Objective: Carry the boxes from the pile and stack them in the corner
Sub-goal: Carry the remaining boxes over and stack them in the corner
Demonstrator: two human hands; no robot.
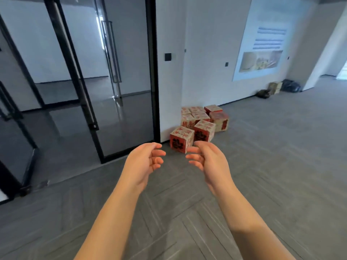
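Observation:
Several red-and-cream cube boxes [201,121] lie in a loose pile on the floor against the white wall, beside the glass door frame. The nearest box [181,138] sits at the pile's front left, with another box [204,129] just right of it. My left hand [145,162] and my right hand [208,158] are stretched out in front of me, palms facing each other, fingers loosely curled and holding nothing. Both hands hover short of the pile, apart from the boxes. My right fingertips overlap the lower edge of the front boxes in the view.
A black-framed glass door [88,91] stands ajar on the left. A poster [262,38] hangs on the wall. A small cardboard box [275,88] and dark bags [291,86] lie at the far wall. Grey herringbone carpet [262,156] stretches right.

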